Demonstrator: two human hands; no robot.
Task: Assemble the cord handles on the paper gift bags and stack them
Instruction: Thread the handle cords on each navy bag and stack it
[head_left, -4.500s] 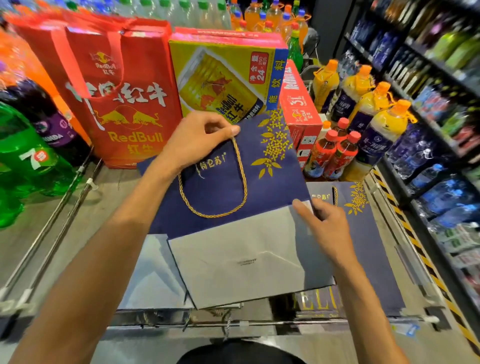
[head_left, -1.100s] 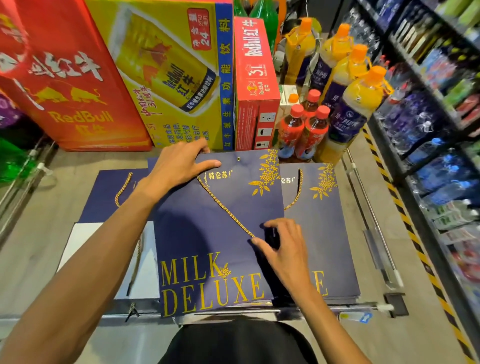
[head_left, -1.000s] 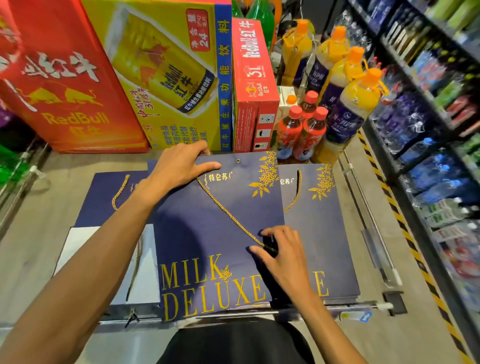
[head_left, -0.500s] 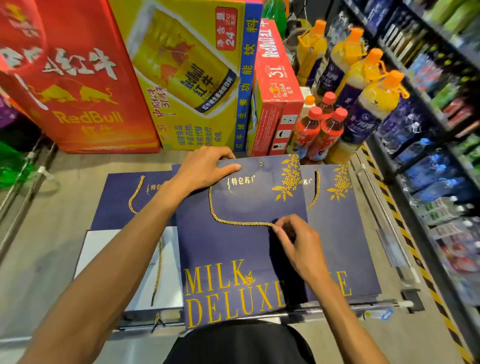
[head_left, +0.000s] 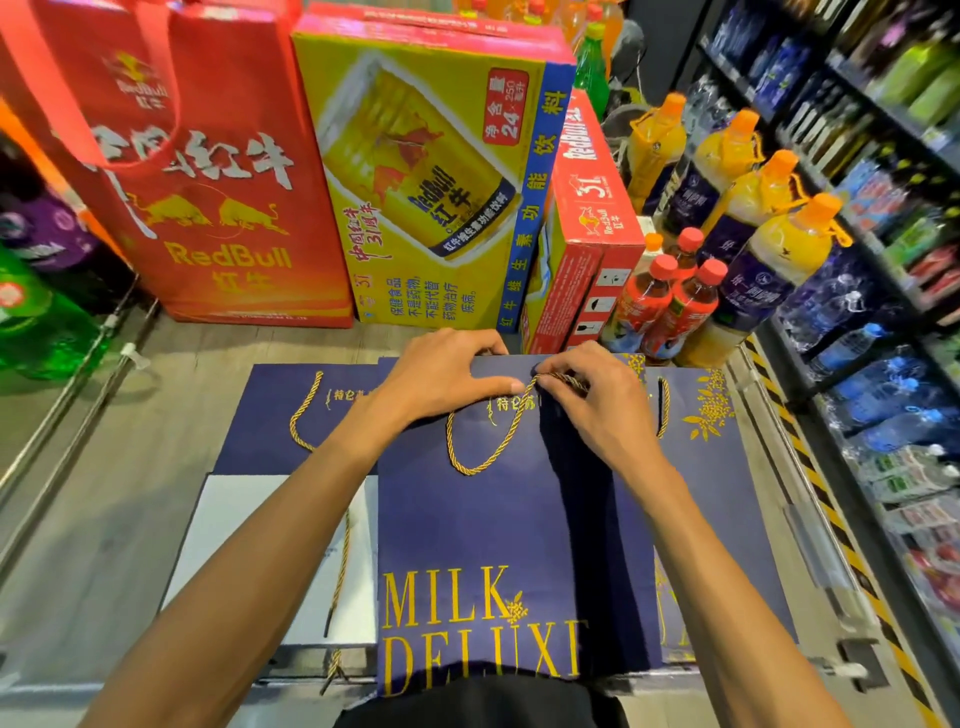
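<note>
A navy paper gift bag (head_left: 467, 525) printed MILK DELUXE in gold lies flat in front of me. A gold cord (head_left: 488, 447) loops down from its top edge. My left hand (head_left: 441, 374) grips the bag's top edge, thumb on the front face. My right hand (head_left: 597, 400) pinches the cord's free end near the top edge. More navy bags lie under it: one at the left (head_left: 270, 415) with a gold cord handle, and a pile at the right (head_left: 711, 467).
Behind the bags stand a red RedBull bag (head_left: 208, 197), a yellow drink carton (head_left: 431, 197), a red carton (head_left: 587, 244) and orange juice bottles (head_left: 779, 249). Drink shelves (head_left: 893, 260) line the right. A loose gold cord (head_left: 340, 571) lies on white paper at the left.
My right hand has carried the cord's free end up from the bag's middle to its top edge. The cord, earlier drawn out straight, now hangs as a loop.
</note>
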